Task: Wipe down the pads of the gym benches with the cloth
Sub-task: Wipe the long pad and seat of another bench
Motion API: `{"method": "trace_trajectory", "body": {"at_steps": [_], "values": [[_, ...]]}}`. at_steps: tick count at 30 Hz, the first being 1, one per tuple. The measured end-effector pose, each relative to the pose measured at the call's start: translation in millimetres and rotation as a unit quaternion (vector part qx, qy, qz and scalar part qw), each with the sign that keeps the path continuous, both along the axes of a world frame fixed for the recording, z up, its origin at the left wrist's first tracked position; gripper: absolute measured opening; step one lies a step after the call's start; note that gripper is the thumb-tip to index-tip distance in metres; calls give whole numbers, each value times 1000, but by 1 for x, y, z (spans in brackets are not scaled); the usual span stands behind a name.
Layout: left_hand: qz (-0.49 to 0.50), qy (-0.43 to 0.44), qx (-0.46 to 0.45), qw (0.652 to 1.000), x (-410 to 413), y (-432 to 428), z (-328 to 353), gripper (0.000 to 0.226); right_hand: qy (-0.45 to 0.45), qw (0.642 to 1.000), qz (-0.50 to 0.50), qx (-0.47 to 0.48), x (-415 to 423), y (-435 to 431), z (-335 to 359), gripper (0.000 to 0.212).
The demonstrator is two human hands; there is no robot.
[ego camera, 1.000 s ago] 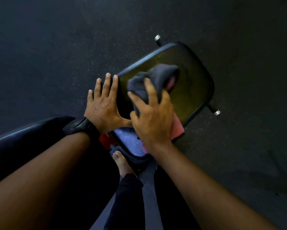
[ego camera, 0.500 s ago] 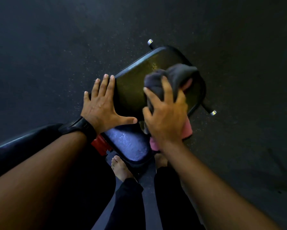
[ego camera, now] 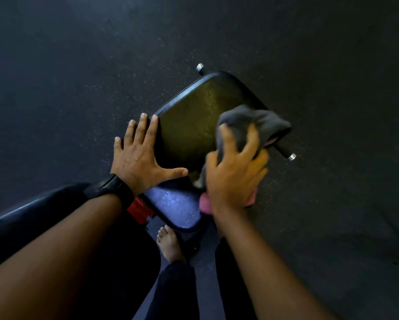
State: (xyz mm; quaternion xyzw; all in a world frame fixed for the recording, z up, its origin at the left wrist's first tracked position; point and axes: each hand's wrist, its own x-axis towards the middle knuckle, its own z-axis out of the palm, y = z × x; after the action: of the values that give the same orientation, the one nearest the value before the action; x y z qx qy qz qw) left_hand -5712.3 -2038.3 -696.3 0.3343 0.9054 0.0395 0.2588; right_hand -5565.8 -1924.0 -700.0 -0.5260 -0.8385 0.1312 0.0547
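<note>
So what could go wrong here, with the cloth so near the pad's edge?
The cloth, bunched in the right hand, overhangs the right edge of the pad; another stroke might slip off it. The left hand leans flat on the opposite edge and could slide. The bare foot sits close by the near end of the bench and might get stubbed.

The right hand [ego camera: 235, 174] has swept the cloth [ego camera: 251, 121] (grey, bunched) across to the right edge of the pad [ego camera: 194, 125].

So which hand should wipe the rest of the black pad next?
Probably the right hand: it grips the cloth on the pad. The left hand rests flat on the pad's edge, holding nothing.
</note>
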Motion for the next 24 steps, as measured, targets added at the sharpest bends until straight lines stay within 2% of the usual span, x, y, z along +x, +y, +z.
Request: {"method": "trace_trajectory", "body": {"at_steps": [3, 5, 6, 8, 10, 11, 14, 17, 19, 20, 22, 24], "values": [[4, -11, 5, 1000, -1, -3, 0, 140, 23, 982, 190, 7, 1, -38, -1, 55], [5, -12, 10, 1000, 2, -5, -1, 138, 46, 966, 253, 14, -4, -20, -5, 52], [7, -11, 11, 1000, 3, -5, -1, 138, 43, 971, 234, 22, -5, -11, -6, 53], [11, -2, 6, 1000, 7, -7, 1, 133, 39, 994, 99, 7, 2, -11, -6, 56], [13, 0, 4, 1000, 13, -11, 4, 126, 59, 997, -43, -14, 13, -37, -4, 58], [16, -7, -1, 1000, 17, -13, 5, 121, 62, 996, -63, -21, 19, -54, -4, 59], [42, -38, 19, 998, 36, -20, 12, 96, 69, 996, 15, -50, 30, -96, -1, 65], [34, -120, 121, 985, 53, -25, 33, 66, 126, 986, 36, -104, 34, -90, 17, 63], [23, -208, 190, 959, 60, -20, 52, 53, 160, 982, 40, -95, 36, -73, 31, 58], [41, -271, 227, 935, 62, -12, 69, 48, 173, 980, 53, -83, 42, -65, 43, 57], [98, -382, 275, 877, 67, 14, 108, 48, 195, 975, 76, -69, 58, -49, 71, 58], [121, -439, 281, 845, 69, 41, 133, 48, 214, 971, 82, -71, 69, -40, 90, 64]]}}
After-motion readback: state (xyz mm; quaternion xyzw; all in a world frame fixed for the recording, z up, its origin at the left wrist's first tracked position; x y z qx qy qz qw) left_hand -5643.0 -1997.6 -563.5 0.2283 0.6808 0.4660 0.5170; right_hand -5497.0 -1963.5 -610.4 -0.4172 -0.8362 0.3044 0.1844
